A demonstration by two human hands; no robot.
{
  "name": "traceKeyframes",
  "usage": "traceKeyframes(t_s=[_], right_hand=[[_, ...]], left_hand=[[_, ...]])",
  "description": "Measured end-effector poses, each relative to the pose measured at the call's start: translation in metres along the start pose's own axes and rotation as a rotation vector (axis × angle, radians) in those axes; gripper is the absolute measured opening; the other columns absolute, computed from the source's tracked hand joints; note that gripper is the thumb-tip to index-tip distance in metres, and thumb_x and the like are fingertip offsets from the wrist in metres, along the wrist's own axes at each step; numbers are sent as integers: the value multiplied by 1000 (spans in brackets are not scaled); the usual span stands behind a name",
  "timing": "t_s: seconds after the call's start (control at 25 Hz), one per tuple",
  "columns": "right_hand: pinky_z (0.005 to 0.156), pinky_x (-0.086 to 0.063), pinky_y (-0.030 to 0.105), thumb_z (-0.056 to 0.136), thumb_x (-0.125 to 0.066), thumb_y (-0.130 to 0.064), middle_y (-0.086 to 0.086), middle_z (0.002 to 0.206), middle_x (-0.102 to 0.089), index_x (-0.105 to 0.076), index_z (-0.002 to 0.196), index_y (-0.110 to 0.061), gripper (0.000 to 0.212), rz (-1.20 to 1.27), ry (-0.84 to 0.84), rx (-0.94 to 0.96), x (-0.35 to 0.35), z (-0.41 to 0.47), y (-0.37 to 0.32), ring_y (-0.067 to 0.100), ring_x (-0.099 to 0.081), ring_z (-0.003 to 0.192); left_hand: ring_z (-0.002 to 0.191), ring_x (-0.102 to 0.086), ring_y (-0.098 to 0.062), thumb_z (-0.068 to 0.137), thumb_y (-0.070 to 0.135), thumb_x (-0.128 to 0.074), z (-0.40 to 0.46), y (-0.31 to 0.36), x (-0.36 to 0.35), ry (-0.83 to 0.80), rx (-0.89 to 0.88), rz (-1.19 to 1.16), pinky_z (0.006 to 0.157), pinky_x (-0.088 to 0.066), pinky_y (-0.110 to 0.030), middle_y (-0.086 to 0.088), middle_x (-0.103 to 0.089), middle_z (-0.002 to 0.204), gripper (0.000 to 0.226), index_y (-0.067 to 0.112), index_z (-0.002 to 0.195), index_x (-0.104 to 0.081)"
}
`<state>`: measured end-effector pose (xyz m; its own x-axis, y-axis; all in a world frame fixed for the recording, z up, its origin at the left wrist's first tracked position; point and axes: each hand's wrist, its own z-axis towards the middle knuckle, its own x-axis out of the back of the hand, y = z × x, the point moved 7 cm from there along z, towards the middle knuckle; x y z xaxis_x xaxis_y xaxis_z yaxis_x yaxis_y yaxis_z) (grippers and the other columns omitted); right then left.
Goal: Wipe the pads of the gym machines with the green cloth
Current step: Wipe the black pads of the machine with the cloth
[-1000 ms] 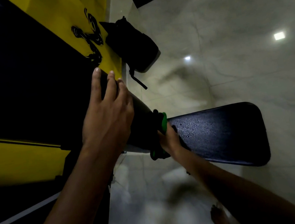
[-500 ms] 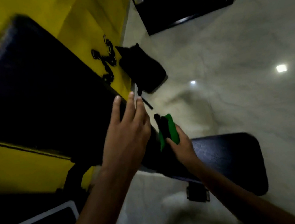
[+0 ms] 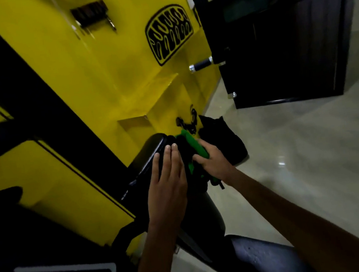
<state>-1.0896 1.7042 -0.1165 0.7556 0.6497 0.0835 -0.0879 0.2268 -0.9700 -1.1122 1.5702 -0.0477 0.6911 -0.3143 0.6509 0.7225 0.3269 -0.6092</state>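
While sliding up from the seat joint, now wiping the backrest top.
Left hand [image 3: 166,183] flat, fingers together, bracing the backrest pad [image 3: 151,153]; right hand [image 3: 212,163] clutching the green cloth [image 3: 195,145] against it; seat pad [image 3: 267,259] below, seemingly done.

Gym, padded black bench [image 3: 151,153], yellow wall [image 3: 101,77] with logo, machine handle [image 3: 200,64]
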Motion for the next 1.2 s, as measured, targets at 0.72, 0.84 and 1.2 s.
traceKeyframes(t_s=[0.72,0.84,1.2], right_hand=[[94,-47,32,88,-55,-32,4,129,-55,-43,141,-17,56,68,-447,-55,-15,18,64,22,-54,120],[81,-47,26,83,-55,-35,5,119,-59,-45,139,-15,60,119,-419,49,-15,37,30,17,-58,106],[73,-49,28,89,-57,-12,-9,96,-65,-53,118,-25,32,175,-496,92,-14,38,43,0,-62,85]], left_hand=[[146,-11,-28,94,28,-44,6,14,-16,-80,379,162,119,-8,-44,-16,-8,158,67,-1,149,-19],[147,-9,-27,94,27,-43,4,16,-21,-69,420,157,119,-4,-43,-15,-5,159,67,0,149,-16],[147,0,-26,96,28,-42,-8,38,-41,-38,586,220,119,-1,-44,-9,8,159,68,3,151,-10]])
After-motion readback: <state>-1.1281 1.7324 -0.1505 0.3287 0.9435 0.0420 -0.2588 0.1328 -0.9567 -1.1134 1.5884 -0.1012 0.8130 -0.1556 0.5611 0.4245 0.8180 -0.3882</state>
